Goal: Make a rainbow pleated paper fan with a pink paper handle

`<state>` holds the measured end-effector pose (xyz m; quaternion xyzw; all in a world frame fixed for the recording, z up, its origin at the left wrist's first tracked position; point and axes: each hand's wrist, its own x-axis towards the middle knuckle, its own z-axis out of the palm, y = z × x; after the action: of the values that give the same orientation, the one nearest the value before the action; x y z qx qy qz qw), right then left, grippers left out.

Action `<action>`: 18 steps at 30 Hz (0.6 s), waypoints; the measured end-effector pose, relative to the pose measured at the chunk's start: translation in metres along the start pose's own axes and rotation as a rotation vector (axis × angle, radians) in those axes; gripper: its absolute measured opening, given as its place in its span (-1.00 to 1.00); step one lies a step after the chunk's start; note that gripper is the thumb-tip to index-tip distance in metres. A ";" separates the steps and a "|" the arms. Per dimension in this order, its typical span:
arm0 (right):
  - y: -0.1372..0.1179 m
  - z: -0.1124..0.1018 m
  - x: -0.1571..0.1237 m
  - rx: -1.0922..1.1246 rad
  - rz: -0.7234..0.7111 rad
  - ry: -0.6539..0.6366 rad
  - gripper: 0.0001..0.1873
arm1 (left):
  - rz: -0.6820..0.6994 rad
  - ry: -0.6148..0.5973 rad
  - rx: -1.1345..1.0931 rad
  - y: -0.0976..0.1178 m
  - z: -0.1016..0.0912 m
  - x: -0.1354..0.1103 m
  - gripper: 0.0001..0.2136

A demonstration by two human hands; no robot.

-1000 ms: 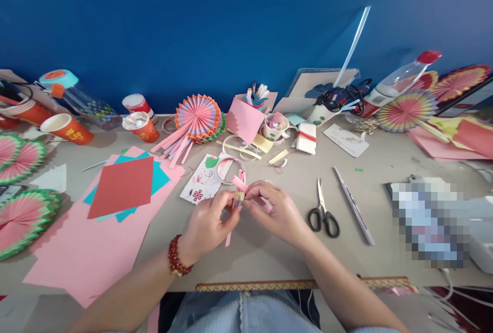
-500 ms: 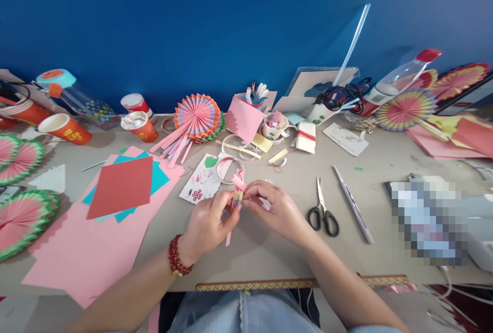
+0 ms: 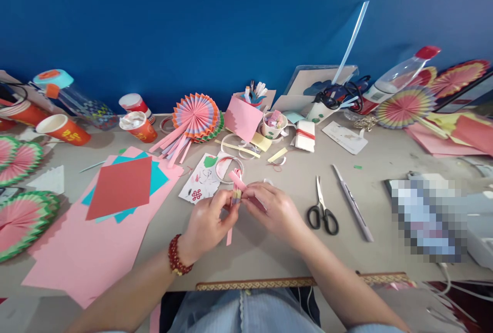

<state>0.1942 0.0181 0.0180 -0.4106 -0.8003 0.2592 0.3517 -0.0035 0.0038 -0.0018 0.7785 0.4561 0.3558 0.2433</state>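
Observation:
My left hand (image 3: 211,221) pinches a small folded bundle of paper (image 3: 236,194), striped pink, yellow and grey, between thumb and fingers. A pink paper strip (image 3: 236,181) crosses the bundle's upper part, and a pink end hangs down below my left fingers. My right hand (image 3: 274,209) is closed at the bundle's right side, fingertips pinched together against it; what they grip is too small to make out. Just behind the bundle lie a roll of tape (image 3: 219,175) and a white sheet with printed drawings (image 3: 198,181).
Black-handled scissors (image 3: 322,215) and a grey pen-shaped cutter (image 3: 353,204) lie to the right. Red paper (image 3: 122,188) tops blue and pink sheets at left. Cups, pleated paper rosettes (image 3: 195,112) and a tilted plastic bottle (image 3: 400,79) line the blue wall.
Both hands stay at the bundle, with only slight finger movement. The pink strip across it tilts a little more steeply. The whole view has shifted slightly.

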 end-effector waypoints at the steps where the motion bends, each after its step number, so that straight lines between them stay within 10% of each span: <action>1: -0.001 0.000 0.000 -0.030 -0.026 0.017 -0.91 | -0.005 0.000 -0.012 0.000 0.000 0.000 -0.83; 18: -0.001 -0.003 0.000 -0.136 -0.110 0.015 -0.92 | -0.039 -0.035 -0.138 0.000 0.002 -0.002 -0.80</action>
<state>0.1957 0.0179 0.0207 -0.3908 -0.8347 0.1815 0.3430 -0.0027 0.0017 -0.0034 0.7569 0.4415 0.3679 0.3111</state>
